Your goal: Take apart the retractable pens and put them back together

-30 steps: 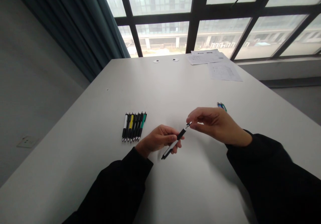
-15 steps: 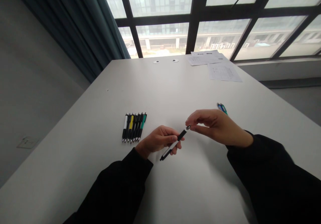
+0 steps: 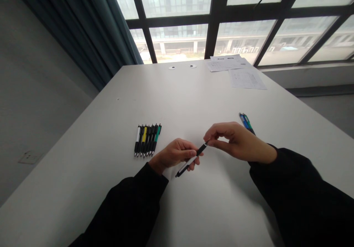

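On my feed, the left hand (image 3: pixel 174 154) is curled around a black-and-white pen (image 3: pixel 190 161) above the table (image 3: pixel 110 136), hiding part of its barrel. The right hand (image 3: pixel 238 141) pinches the pen's upper end. Any writing on the row of pens (image 3: pixel 148 140), the blue and green pens (image 3: pixel 246 122) or the papers (image 3: pixel 246 79) is too small to read.

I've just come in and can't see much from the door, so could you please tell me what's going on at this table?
A person holds a black-and-white retractable pen in their left hand, while their right hand pinches its upper end. A row of similar pens lies on the white table near the left hand; two more pens lie by the right.
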Available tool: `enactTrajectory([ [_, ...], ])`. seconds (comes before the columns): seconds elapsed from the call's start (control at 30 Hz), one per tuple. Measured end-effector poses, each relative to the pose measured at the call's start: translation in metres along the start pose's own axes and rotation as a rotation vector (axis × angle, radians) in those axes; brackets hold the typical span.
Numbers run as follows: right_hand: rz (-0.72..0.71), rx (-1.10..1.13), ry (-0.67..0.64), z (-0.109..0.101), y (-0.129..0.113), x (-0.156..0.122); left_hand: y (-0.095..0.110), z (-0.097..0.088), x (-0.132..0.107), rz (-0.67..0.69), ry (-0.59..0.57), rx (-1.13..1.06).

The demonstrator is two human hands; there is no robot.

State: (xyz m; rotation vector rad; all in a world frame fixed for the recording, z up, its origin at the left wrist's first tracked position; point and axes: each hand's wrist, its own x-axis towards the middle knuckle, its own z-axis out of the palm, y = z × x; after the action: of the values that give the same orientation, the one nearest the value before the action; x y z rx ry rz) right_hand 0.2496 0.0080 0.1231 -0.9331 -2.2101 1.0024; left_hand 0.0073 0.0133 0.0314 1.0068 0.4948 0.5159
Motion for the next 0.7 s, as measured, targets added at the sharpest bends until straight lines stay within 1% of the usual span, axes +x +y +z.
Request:
enactTrajectory([
  [0.13, 0.031, -0.059, -0.030, 0.0013, 0.0018, 0.0004, 0.0017, 0.0015, 0.0000, -0.010, -0.018, 0.024],
  [0.3, 0.096, -0.237, -0.030, 0.0062, 0.0039, 0.0019, 0.0044, 0.0055, 0.0018, -0.027, -0.019, 0.049],
  [0.37, 0.106, -0.224, -0.038, 0.0058, 0.0029, 0.0016, 0.0046, 0.0058, 0.0023, -0.032, -0.013, 0.056],
  [0.43, 0.105, -0.158, -0.045, 0.0038, 0.0012, 0.0007, 0.0043, 0.0050, 0.0021, -0.033, -0.010, 0.059],
  [0.53, 0.065, -0.096, -0.079, 0.0016, -0.0004, -0.0003, 0.0039, 0.0039, 0.0011, -0.032, -0.011, 0.062],
  [0.63, 0.064, -0.193, -0.116, 0.0034, -0.0003, 0.0006, 0.0048, 0.0053, 0.0004, -0.032, -0.023, 0.064],
  [0.7, 0.110, -0.255, -0.124, 0.0050, -0.0001, 0.0014, 0.0056, 0.0069, 0.0004, -0.031, -0.031, 0.067],
])
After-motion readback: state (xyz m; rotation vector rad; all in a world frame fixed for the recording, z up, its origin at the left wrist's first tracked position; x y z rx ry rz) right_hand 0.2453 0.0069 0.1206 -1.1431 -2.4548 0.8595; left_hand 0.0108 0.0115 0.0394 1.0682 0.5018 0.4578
